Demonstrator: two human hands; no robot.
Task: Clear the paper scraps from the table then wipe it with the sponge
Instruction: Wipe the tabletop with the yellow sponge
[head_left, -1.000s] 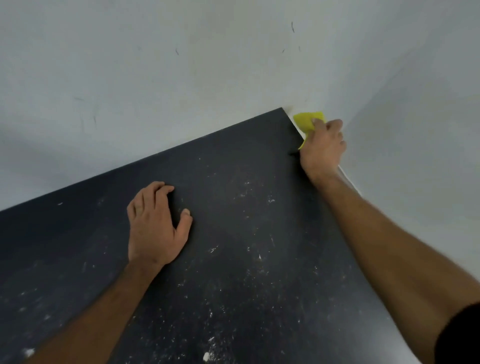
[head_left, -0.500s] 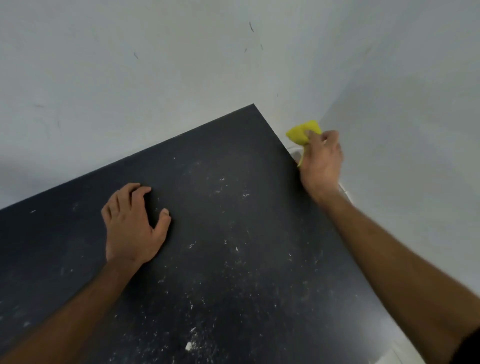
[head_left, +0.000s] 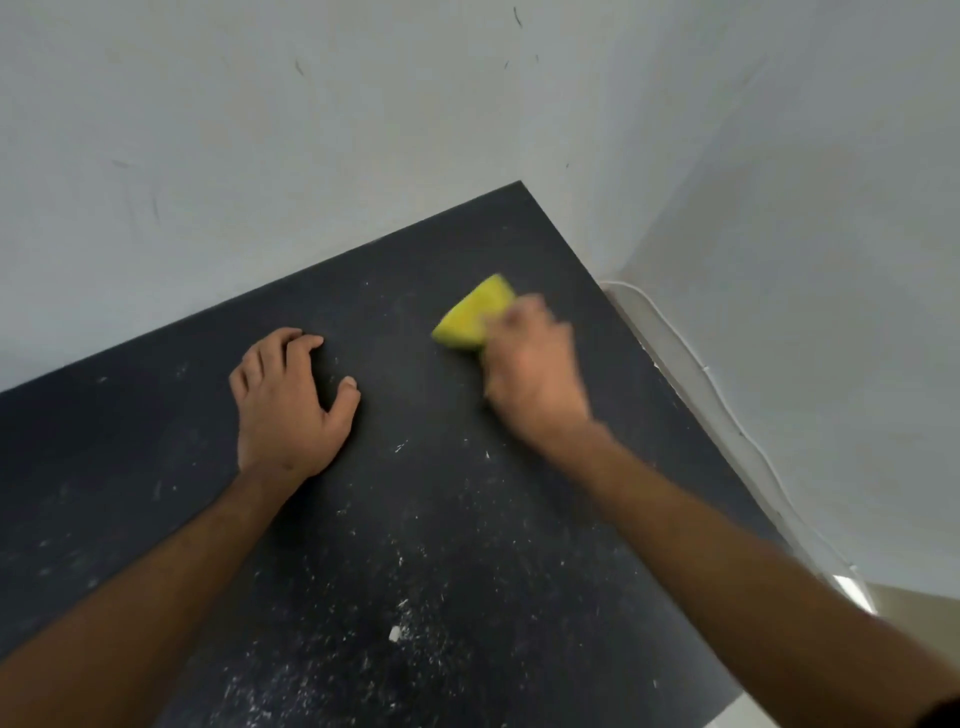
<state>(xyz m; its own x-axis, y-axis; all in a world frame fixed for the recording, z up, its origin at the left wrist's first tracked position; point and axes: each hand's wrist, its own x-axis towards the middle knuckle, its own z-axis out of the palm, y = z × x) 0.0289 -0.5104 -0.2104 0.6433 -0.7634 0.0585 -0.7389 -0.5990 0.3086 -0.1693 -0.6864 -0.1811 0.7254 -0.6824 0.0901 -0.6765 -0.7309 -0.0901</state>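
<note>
Currently, head view only (single camera, wide angle):

Surface: dark table (head_left: 156, 467), set into a corner between two pale walls; white specks and fine dust are scattered over the near half, thinning toward the far corner.

Sponge: yellow sponge (head_left: 470, 314) lies on the tabletop in the far right part, inside the edge, its free end pointing to the far corner.

Right hand: right hand (head_left: 530, 364) is closed over the near end of the sponge, fingers wrapped on top; the hand is motion-blurred (so exact finger placement cannot be told).

Left hand: left hand (head_left: 285, 395) rests palm-down on the table, well apart from the sponge, fingers curled and spread, holding nothing; it looks like a brace.

Scraps: one small white scrap (head_left: 395, 633) sits among the dust near the bottom centre; no larger paper pieces are visible.

Step in hand: wiping, judged from the sponge on the surface and the blur.

Progress: judged partial, since the near half is dusty.

Next move calls for: drawing the sponge toward the body with steady downward pressure through the speckled zone, gathering the scrap and not scattering it; the left hand would need to shift clear of the path.
</note>
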